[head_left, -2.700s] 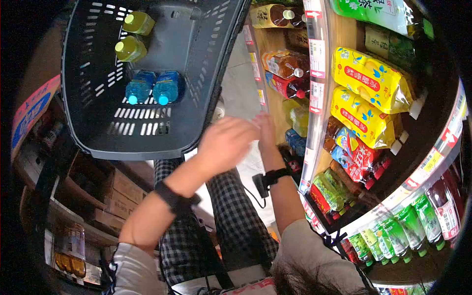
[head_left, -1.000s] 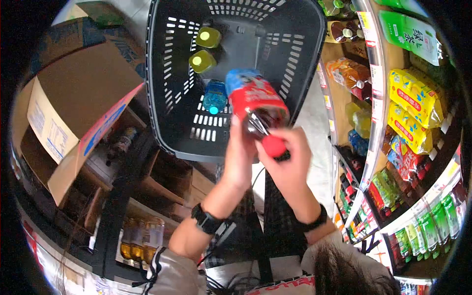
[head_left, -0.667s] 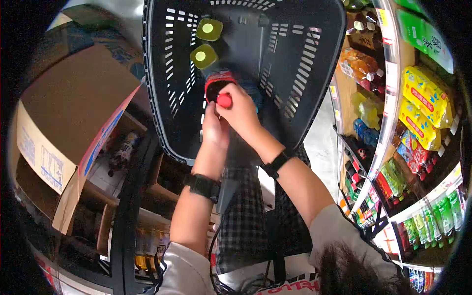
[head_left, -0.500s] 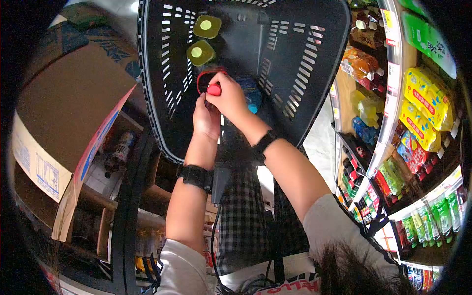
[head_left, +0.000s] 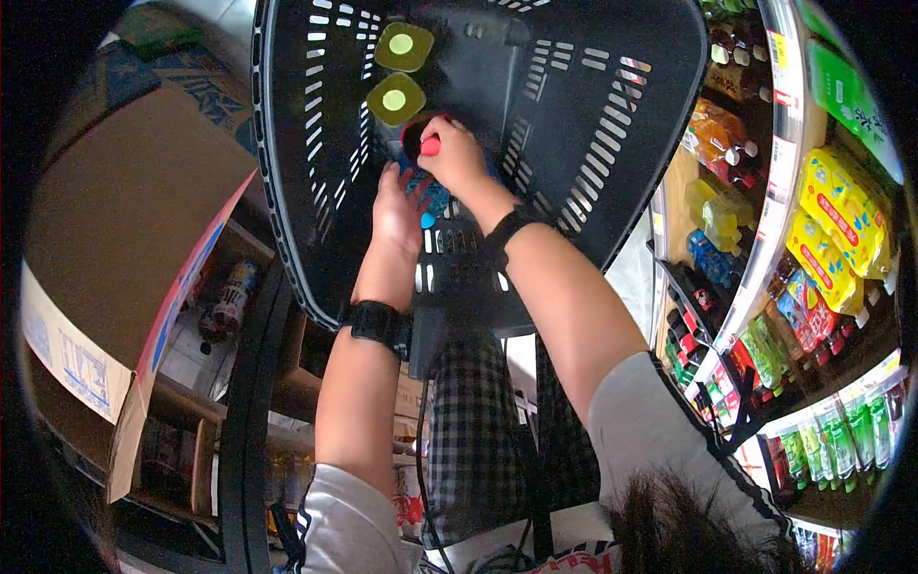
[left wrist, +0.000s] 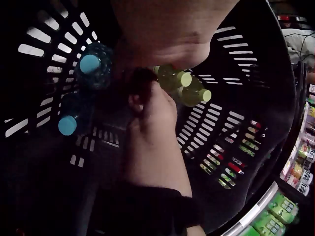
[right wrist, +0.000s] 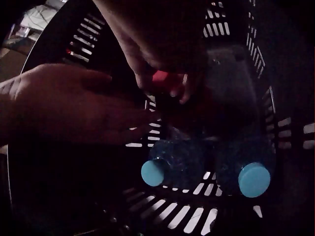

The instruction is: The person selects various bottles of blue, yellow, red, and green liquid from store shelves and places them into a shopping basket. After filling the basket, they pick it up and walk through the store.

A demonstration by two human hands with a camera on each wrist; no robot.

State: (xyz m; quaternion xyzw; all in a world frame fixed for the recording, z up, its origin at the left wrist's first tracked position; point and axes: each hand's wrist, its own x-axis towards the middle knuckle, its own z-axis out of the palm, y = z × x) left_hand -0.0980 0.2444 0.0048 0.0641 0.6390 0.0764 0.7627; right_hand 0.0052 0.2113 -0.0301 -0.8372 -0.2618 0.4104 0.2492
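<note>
Inside the dark shopping basket, my right hand grips the red cap of a large soda bottle with dark contents and a red label. The bottle stands roughly upright near the basket's left wall, its body mostly hidden by the hand. My left hand is beside it, palm turned inward and fingers fairly straight, holding nothing. Two yellow-green drink bottles with pale caps stand just beyond. Two blue bottles with cyan caps sit on the near side, shown most fully in the right wrist view.
On the right, a store shelf holds drinks, including yellow-wrapped packs and green bottles. A large cardboard box is at the left, above racks with more bottles. The basket's slotted walls surround both hands.
Both hands brought the soda bottle over the basket and lowered it in, left of the blue bottles. The left hand has since come away from it, while the right stays on the cap.
</note>
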